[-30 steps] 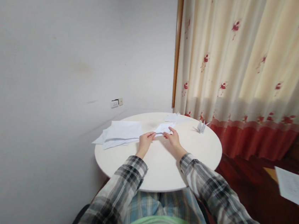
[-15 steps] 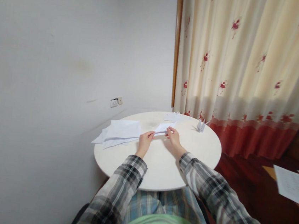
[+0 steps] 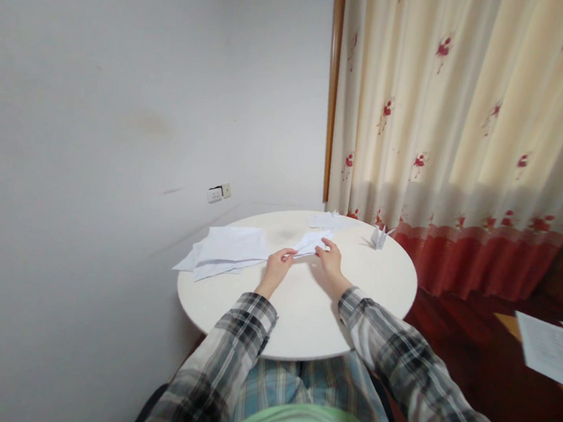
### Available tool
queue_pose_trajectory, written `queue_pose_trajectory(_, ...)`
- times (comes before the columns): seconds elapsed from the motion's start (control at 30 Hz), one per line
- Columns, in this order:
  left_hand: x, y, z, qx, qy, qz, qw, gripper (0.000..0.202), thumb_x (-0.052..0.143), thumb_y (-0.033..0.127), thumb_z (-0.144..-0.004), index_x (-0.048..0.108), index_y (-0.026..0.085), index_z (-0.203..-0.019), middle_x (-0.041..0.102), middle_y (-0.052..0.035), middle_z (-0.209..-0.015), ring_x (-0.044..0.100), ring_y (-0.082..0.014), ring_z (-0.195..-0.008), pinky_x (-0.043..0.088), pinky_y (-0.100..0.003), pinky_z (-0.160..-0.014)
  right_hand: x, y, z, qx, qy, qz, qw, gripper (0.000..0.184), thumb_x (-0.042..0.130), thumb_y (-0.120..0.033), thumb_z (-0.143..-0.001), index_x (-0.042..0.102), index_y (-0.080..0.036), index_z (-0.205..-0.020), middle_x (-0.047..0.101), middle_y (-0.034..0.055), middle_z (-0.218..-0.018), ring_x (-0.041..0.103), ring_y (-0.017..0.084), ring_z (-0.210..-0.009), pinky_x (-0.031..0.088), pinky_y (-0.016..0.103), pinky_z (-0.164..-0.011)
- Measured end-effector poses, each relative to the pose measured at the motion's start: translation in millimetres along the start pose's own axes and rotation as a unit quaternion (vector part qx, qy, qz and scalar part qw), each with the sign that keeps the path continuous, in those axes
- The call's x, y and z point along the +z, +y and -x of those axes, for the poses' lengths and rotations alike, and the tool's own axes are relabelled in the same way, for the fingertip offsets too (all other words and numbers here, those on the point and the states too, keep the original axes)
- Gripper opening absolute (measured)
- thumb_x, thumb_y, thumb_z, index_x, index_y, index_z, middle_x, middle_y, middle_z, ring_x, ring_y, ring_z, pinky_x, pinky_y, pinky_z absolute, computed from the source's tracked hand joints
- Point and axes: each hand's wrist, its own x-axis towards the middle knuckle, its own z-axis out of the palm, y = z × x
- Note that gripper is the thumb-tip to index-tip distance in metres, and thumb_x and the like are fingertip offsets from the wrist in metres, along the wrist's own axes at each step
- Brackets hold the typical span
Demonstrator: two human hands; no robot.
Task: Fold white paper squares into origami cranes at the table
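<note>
A small piece of thin white folded paper [image 3: 309, 241] sits between the person's two bare hands, over the middle of a round, smooth white surface [image 3: 299, 327]. From the fingers it lies forward, on the far side of both hands, and its long axis runs aslant — from the near corner at the left hand [image 3: 277, 268] away to the right, towards the far rim. Both hands reach it; the left is at its near-left end, the right [image 3: 331, 262] along its right side, a little farther out.

The left fingers are closed in a pinch on that near corner. The right fingers are bent over the right edge and touch the paper; whether they grip it or merely press on it, I cannot tell.

Just left of the left hand lies a loose stack of large white paper sheets [image 3: 234, 243], its right edge so close that contact cannot be ruled out. Beyond the folded piece, near the far rim, are some flat white paper scraps [image 3: 324, 221]; a pale grey folded-paper bird with pointed tips [image 3: 378, 238] stands to the right — well apart from both hands.
</note>
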Motion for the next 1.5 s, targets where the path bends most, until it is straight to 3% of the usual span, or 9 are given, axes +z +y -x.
queue_pose_trajectory(0.13, -0.4, 1.9, 1.5, -0.003, -0.012, 0.018, 1.000, 0.028, 0.048, 0.030, -0.078, 0.066, 0.015, -0.094, 0.068, -0.0050, -0.082, 0.060, -0.0126, -0.061, 0.047, -0.022, -0.055, -3.4, -7.5, 2.7, 0.014, 0.015, 0.024, 1.000, 0.042, 0.057, -0.020, -0.064, 0.059, -0.012, -0.105, 0.060, 0.0136, -0.110, 0.059, 0.013, -0.068, 0.048, 0.027, -0.067)
queue_pose_trajectory(0.3, -5.4, 1.0, 0.1, 0.059, 0.030, -0.035, 0.997, 0.027, 0.046, 0.028, -0.081, 0.068, 0.017, -0.093, 0.067, -0.0062, -0.094, 0.060, -0.0161, -0.087, 0.045, -0.027, -0.079, -5.0, -13.4, 5.8, 0.009, 0.007, 0.048, 0.999, 0.046, 0.051, -0.014, -0.062, 0.057, -0.012, -0.107, 0.062, 0.0105, -0.105, 0.056, 0.011, -0.060, 0.048, 0.030, -0.069)
queue_pose_trajectory(0.4, -7.5, 0.1, -1.0, 0.070, 0.046, -0.067, 0.994, 0.027, 0.045, 0.027, -0.082, 0.067, 0.017, -0.093, 0.066, -0.0062, -0.091, 0.058, -0.0165, -0.088, 0.043, -0.029, -0.083, -3.9, -13.1, 7.3, -0.013, 0.003, 0.062, 0.998, 0.046, 0.047, -0.012, -0.061, 0.057, -0.013, -0.106, 0.062, 0.0089, -0.104, 0.057, 0.013, -0.068, 0.047, 0.030, -0.072)
queue_pose_trajectory(0.53, -5.7, -1.4, -2.6, 0.073, 0.048, -0.101, 0.991, 0.024, 0.050, 0.024, -0.079, 0.065, 0.018, -0.097, 0.061, -0.0055, -0.088, 0.057, -0.0152, -0.080, 0.045, -0.028, -0.078, 0.5, -14.3, 10.6, -0.040, -0.052, 0.060, 0.996, 0.043, 0.047, -0.011, -0.060, 0.060, -0.017, -0.101, 0.063, 0.0052, -0.104, 0.056, 0.013, -0.071, 0.048, 0.029, -0.073)
queue_pose_trajectory(0.63, -3.1, -2.7, -3.2, 0.088, 0.032, -0.106, 0.990, 0.026, 0.052, 0.023, -0.078, 0.063, 0.017, -0.100, 0.058, -0.0079, -0.100, 0.056, -0.0163, -0.089, 0.045, -0.030, -0.083, 3.7, -16.4, 13.3, -0.046, -0.099, 0.048, 0.993, 0.042, 0.048, -0.010, -0.060, 0.061, -0.019, -0.100, 0.063, 0.0042, -0.105, 0.055, 0.012, -0.067, 0.049, 0.028, -0.070)
queue_pose_trajectory(0.93, -1.3, -1.0, -0.7, 0.006, 0.009, -0.052, 0.999, 0.034, 0.060, 0.028, -0.074, 0.061, 0.015, -0.105, 0.061, -0.0107, -0.113, 0.053, -0.0216, -0.108, 0.036, -0.035, -0.098, 7.1, -21.1, 16.7, -0.039, -0.181, -0.004, 0.983, 0.040, 0.053, -0.011, -0.060, 0.064, -0.019, -0.098, 0.066, 0.0025, -0.098, 0.052, 0.008, -0.056, 0.047, 0.022, -0.058)
queue_pose_trajectory(1.13, -2.5, 2.0, -0.3, -0.012, -0.008, -0.032, 0.999, 0.030, 0.053, 0.025, -0.078, 0.060, 0.015, -0.105, 0.062, -0.0099, -0.113, 0.058, -0.0207, -0.103, 0.040, -0.035, -0.094, 6.9, -25.3, 19.4, -0.032, -0.190, -0.019, 0.981, 0.042, 0.052, -0.009, -0.058, 0.064, -0.017, -0.097, 0.066, 0.0031, -0.095, 0.050, 0.007, -0.054, 0.044, 0.021, -0.054)
queue_pose_trajectory(1.3, -1.6, -5.6, -1.9, -0.012, -0.007, -0.033, 0.999, 0.031, 0.052, 0.013, -0.074, 0.059, 0.017, -0.104, 0.066, -0.0076, -0.103, 0.061, -0.0185, -0.095, 0.045, -0.031, -0.087, 7.0, -31.7, 24.8, -0.004, -0.208, -0.042, 0.977, 0.042, 0.052, -0.009, -0.057, 0.065, -0.015, -0.097, 0.066, 0.0017, -0.077, 0.050, 0.009, -0.054, 0.042, 0.021, -0.054)
queue_pose_trajectory(1.5, -2.5, -16.0, -5.5, -0.035, 0.021, -0.046, 0.998, 0.022, 0.052, 0.011, -0.070, 0.056, 0.017, -0.091, 0.066, -0.0053, -0.088, 0.061, -0.0161, -0.083, 0.046, -0.028, -0.077, 5.0, -37.4, 26.5, 0.000, -0.262, -0.100, 0.960, 0.018, 0.050, -0.012, -0.059, 0.066, -0.016, -0.065, 0.063, 0.0008, -0.065, 0.055, 0.012, -0.063, 0.045, 0.026, -0.066)
